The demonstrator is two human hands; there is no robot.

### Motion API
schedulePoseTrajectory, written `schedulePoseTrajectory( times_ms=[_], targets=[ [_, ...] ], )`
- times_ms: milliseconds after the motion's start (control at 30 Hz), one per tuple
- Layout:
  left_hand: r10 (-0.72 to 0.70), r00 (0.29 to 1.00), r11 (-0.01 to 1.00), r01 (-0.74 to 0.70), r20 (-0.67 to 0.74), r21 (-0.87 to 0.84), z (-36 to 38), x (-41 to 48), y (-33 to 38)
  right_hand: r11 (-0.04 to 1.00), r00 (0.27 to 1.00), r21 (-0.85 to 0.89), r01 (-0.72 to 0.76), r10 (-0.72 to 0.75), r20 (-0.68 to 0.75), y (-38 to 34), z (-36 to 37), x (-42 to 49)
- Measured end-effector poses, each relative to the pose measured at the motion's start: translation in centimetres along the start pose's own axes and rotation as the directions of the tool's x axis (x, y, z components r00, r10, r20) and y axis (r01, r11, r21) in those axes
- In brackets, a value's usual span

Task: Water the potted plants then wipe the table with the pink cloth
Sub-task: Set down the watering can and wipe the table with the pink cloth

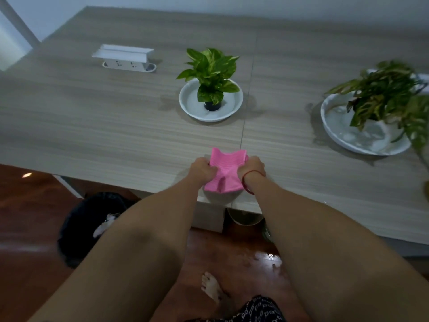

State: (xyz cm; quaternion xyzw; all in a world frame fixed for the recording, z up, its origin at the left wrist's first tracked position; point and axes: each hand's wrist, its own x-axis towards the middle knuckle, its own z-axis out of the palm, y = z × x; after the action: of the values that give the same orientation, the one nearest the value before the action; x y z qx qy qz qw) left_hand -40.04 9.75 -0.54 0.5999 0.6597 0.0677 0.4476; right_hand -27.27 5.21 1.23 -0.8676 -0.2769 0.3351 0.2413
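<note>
A pink cloth is held just above the near edge of the wooden table. My left hand grips its left side and my right hand grips its right side, stretching it between them. A small green potted plant stands in a white dish at the table's middle. A larger leafy plant sits in a white dish holding water at the right.
A white pop-up power socket box stands at the back left of the table. Below the table's edge are a black bin, a wet patch on the wooden floor and my bare foot.
</note>
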Motion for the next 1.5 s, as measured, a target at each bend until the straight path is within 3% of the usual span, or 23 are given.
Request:
schedulePoseTrajectory(
  times_ms=[233,400,567,733,800,867,1000,1133,1400,1500],
  targets=[
    [0.011,0.999,0.999,-0.01,0.031,-0.041,5.8,-1.2,3.9,1.0,0.998,-0.025,-0.004,0.003,-0.057,3.8,-4.9,2.1],
    [0.007,0.995,0.999,-0.002,-0.103,0.051,7.8,-1.5,3.9,0.955,0.983,-0.291,0.058,-0.105,-0.148,6.1,-5.2,2.4],
    [0.148,0.912,0.939,-0.009,-0.382,0.343,7.8,-1.0,1.2,0.872,0.945,-0.393,0.293,-0.326,-0.018,8.6,-2.4,3.0],
    [0.231,0.934,0.865,-0.069,-0.271,0.497,8.5,1.9,-3.5,0.701,0.853,-0.492,0.517,-0.468,0.229,10.2,0.9,4.2],
    [0.28,0.901,0.867,-0.09,-0.331,0.49,9.3,2.5,-4.9,0.662,0.843,-0.536,0.524,-0.492,0.218,10.8,2.2,4.8],
    [0.313,0.864,0.871,-0.096,-0.395,0.481,9.9,2.8,-5.5,0.673,0.828,-0.528,0.517,-0.549,0.111,11.2,3.6,4.7],
    [0.314,0.865,0.869,-0.095,-0.392,0.485,9.8,3.0,-5.5,0.704,0.83,-0.573,0.419,-0.553,-0.073,8.6,4.6,5.3],
    [0.305,0.869,0.877,-0.097,-0.39,0.471,9.7,2.8,-5.1,0.633,0.796,-0.61,0.476,-0.605,-0.007,8.0,4.1,6.6],
    [0.284,0.873,0.872,-0.063,-0.396,0.486,9.9,2.7,-4.3,0.636,0.842,-0.611,0.47,-0.53,0.096,10.0,3.7,6.5],
    [0.347,0.883,0.843,-0.145,-0.317,0.518,10.9,2.7,-2.8,0.663,0.861,-0.6,0.447,-0.5,0.088,11.4,2.4,6.4]
  ],
)
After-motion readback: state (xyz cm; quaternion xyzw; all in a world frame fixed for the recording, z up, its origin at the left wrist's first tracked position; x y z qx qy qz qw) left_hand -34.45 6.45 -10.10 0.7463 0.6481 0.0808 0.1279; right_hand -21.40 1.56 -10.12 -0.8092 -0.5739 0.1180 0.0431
